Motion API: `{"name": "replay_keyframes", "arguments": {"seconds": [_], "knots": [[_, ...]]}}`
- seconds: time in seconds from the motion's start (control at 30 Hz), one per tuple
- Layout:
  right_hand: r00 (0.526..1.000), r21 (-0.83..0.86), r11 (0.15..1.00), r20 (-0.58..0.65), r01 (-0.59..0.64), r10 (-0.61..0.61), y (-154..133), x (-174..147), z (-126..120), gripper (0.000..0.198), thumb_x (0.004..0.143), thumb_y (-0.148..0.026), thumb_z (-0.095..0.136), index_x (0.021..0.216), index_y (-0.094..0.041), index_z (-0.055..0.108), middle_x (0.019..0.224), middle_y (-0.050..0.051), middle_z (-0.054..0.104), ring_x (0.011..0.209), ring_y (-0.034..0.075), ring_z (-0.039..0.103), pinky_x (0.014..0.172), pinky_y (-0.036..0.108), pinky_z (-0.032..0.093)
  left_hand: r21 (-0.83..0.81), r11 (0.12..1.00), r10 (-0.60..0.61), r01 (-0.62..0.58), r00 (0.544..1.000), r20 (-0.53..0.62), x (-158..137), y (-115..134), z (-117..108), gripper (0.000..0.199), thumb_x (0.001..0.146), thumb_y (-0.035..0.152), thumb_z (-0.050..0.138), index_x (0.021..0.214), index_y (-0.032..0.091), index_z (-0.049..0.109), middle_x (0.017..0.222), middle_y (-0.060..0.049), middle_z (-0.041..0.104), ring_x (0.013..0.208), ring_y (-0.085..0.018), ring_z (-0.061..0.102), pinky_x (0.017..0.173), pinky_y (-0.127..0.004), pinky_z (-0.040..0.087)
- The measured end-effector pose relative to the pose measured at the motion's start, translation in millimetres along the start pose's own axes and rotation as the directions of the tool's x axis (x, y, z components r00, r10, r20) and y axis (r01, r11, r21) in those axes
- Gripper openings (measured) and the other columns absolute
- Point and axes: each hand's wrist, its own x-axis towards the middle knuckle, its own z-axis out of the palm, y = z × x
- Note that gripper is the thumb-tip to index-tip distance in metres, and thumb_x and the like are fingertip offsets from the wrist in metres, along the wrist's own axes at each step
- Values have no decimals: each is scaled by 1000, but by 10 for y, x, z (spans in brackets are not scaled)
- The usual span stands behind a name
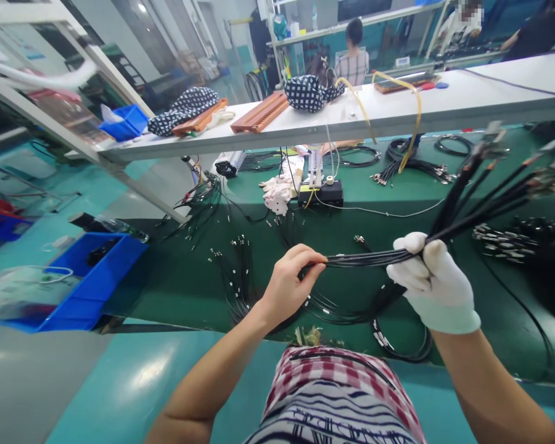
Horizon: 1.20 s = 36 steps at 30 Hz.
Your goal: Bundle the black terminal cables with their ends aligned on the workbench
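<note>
A bundle of black cables (363, 259) stretches between my two hands above the green work surface. My bare left hand (293, 279) pinches the bundle with thumb and fingers. In a white glove, my right hand (428, 271) is closed around the same bundle farther right. Past the right hand, the cable ends fan out up and right, with metal connectors (493, 145) that are blurred. Below my hands, more black cables (342, 317) curve across the surface. Some cable ends with white tags (235, 277) lie left of my left hand.
A blue bin (90, 296) stands at the left edge. White-and-pink gloves (282, 185) lie beside a black box (321, 193). A white shelf (259, 132) crosses behind, holding brown slotted blocks (261, 112). Dark cable piles (513, 240) lie at right. Other people sit beyond the shelf.
</note>
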Motion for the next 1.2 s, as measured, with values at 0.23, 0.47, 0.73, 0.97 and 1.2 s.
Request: {"name": "replay_keyframes", "arguments": {"seconds": [0.23,0.47,0.73,0.97,1.2], "knots": [[983,11,997,169,73,-74,-191,-52,-64,36,86,-44,66,67,-19,48,53,-4,24,37,8,18,34,26,16,34,996,88,-87,996,-21,41,178,-137,12,86,18,61,97,16,67,99,-7,61,96,-15,56,89,-29,45],[948,-49,997,317,59,-41,-135,-60,-50,42,89,-46,59,63,-18,40,56,-2,26,46,12,28,46,30,25,-399,885,-41,241,893,448,348,379,23,18,88,26,60,93,14,72,86,-6,66,75,-11,57,66,-22,44],[961,-42,998,274,46,-33,-94,-90,-79,46,86,-50,64,63,-19,41,57,-3,25,45,11,25,44,28,20,-400,815,-173,420,834,523,260,468,117,15,81,26,67,85,11,66,74,-1,59,64,-7,49,57,-19,39],[962,-113,987,261,112,-79,-92,-92,-43,46,85,-50,66,61,-18,44,58,-2,29,47,12,31,45,29,24,-162,987,28,-6,991,134,105,526,223,6,80,11,58,85,12,62,80,-2,60,72,-8,54,64,-19,44],[959,-159,975,261,157,-112,-126,-86,-19,46,85,-52,65,60,-18,46,57,-2,29,46,12,31,44,28,24,-34,991,131,-129,988,83,64,436,98,12,81,9,57,91,14,62,85,-5,62,77,-11,58,70,-22,49]]}}
